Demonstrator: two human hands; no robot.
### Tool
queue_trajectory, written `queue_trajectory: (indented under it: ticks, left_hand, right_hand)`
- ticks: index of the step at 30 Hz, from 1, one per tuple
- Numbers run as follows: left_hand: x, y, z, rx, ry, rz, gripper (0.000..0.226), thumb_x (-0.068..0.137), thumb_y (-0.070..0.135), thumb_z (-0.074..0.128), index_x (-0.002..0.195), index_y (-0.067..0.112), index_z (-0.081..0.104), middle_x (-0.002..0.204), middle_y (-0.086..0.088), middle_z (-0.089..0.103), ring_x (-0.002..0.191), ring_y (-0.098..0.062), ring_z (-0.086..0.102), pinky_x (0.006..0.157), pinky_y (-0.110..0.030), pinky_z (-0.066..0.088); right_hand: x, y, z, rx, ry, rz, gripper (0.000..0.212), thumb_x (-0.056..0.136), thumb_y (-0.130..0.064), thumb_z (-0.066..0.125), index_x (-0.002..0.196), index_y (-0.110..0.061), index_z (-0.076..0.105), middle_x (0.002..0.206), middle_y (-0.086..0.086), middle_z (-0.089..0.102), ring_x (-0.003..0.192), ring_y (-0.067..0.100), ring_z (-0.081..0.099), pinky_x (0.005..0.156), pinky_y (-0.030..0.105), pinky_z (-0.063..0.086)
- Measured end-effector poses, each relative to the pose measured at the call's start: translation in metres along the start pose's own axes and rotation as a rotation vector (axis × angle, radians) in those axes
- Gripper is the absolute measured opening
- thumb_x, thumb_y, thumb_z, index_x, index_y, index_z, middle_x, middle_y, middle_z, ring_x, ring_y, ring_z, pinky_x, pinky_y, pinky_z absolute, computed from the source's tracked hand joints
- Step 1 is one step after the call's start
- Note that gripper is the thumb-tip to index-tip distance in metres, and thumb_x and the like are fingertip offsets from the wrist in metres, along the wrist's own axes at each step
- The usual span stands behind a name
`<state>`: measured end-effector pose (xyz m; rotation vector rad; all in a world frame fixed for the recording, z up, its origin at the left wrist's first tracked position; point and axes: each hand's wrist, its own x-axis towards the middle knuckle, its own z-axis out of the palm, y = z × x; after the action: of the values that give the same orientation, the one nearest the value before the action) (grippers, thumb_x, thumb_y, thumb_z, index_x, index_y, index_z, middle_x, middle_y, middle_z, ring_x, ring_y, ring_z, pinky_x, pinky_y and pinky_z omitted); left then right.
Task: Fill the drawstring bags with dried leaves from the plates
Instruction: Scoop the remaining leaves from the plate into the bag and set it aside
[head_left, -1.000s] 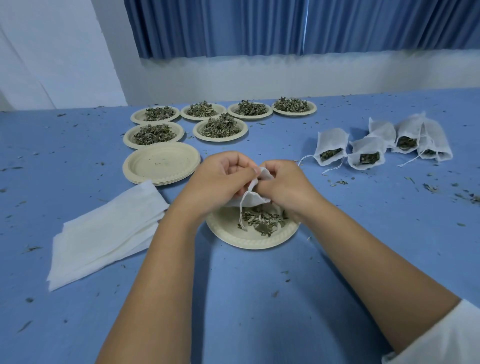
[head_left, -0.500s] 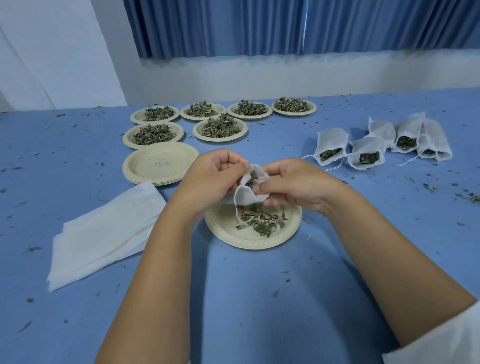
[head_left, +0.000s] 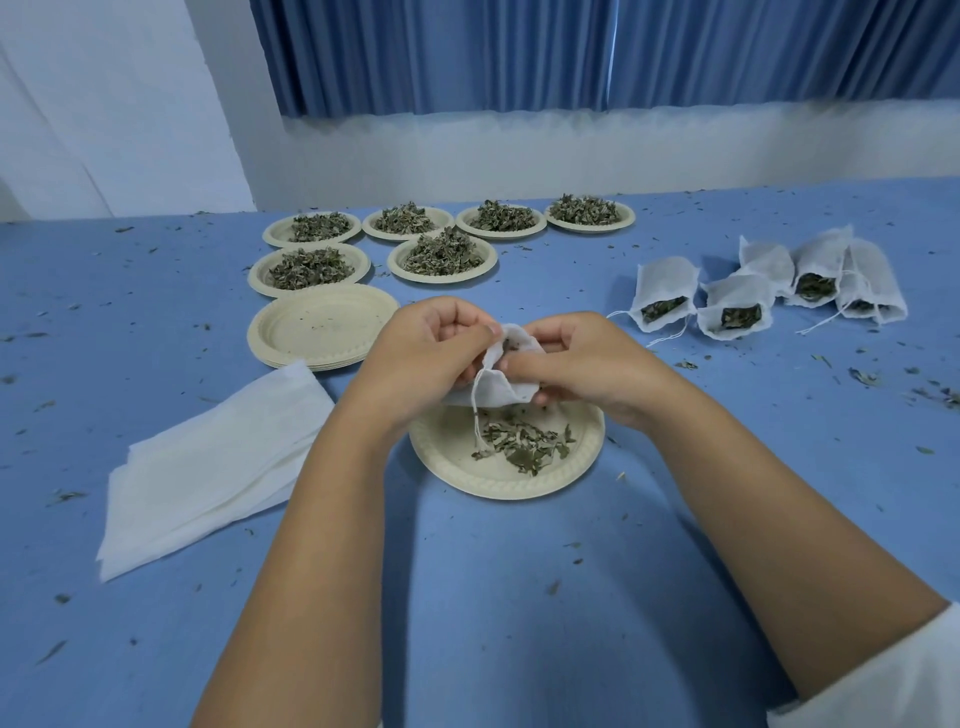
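I held the drawstring bag (head_left: 501, 387) up over the near plate (head_left: 519, 491), just above the thin scatter of dried leaves (head_left: 524, 447) left on it. My left hand (head_left: 421, 353) was curled closed, pinching the left edge of the bag's mouth. My right hand (head_left: 582, 364) was also curled, thumb at the opposite rim and lower fingers tucked under the cloth. The bag was thin, limp and nearly weightless, so it would sag shut unless I kept both sides of the mouth pulled apart. The hem was the place to hold it, not the loose drawstring (head_left: 475, 415) dangling toward the plate. The leaves looked brittle and light, likely to crumble or spill onto the blue surface (head_left: 519, 597) if I pinched hard. Filled bags (head_left: 732, 312) lay well off to the right, a pile of empty ones (head_left: 208, 467) to my left, and heaped plates (head_left: 441, 254) stood beyond. Compared with a second earlier, the mouth had opened wider, with a few dark leaves showing inside. My right forearm had swung outward, while the plate and its leaves had not moved.
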<state>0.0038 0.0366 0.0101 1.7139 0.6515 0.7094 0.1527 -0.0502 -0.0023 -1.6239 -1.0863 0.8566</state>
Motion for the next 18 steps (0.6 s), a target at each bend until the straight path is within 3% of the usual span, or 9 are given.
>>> queue_trajectory:
  ticks: [7,11,15,18]
  left_hand:
    - [0.001,-0.001,0.001,0.005,0.002,0.011,0.01,0.092,0.015,0.064,0.083,0.014,0.068,0.056,0.005,0.058,0.046,-0.003,0.049,0.045,-0.013,0.041]
    - [0.001,-0.001,0.001,0.011,-0.008,0.02,0.01,0.092,0.015,0.064,0.083,0.013,0.068,0.056,0.005,0.057,0.046,-0.003,0.049,0.046,-0.013,0.041]
    - [0.0,-0.001,0.003,0.011,-0.025,0.009,0.01,0.092,0.014,0.063,0.083,0.014,0.068,0.055,0.007,0.058,0.046,-0.002,0.05,0.046,-0.013,0.042]
    - [0.0,0.0,0.003,0.007,-0.042,-0.001,0.01,0.093,0.014,0.063,0.084,0.014,0.068,0.054,0.008,0.058,0.046,-0.002,0.05,0.046,-0.015,0.045]
  right_hand:
    - [0.002,-0.001,0.001,-0.029,0.048,0.021,0.021,0.095,-0.021,0.062,0.092,-0.004,0.073,0.076,0.005,0.068,0.059,0.014,0.058,0.052,0.019,0.049]
    - [0.002,0.002,0.005,-0.046,0.11,-0.053,0.014,0.09,-0.016,0.066,0.08,-0.01,0.073,0.067,-0.002,0.065,0.052,0.004,0.055,0.05,0.015,0.047]
    - [0.004,0.004,0.008,-0.088,0.152,-0.071,0.011,0.084,-0.01,0.069,0.074,-0.013,0.07,0.063,0.0,0.066,0.057,0.013,0.057,0.05,0.02,0.049]
    - [0.005,0.006,0.01,-0.128,0.171,-0.1,0.014,0.08,-0.008,0.071,0.07,-0.017,0.066,0.053,-0.009,0.06,0.052,0.01,0.055,0.053,0.025,0.048]
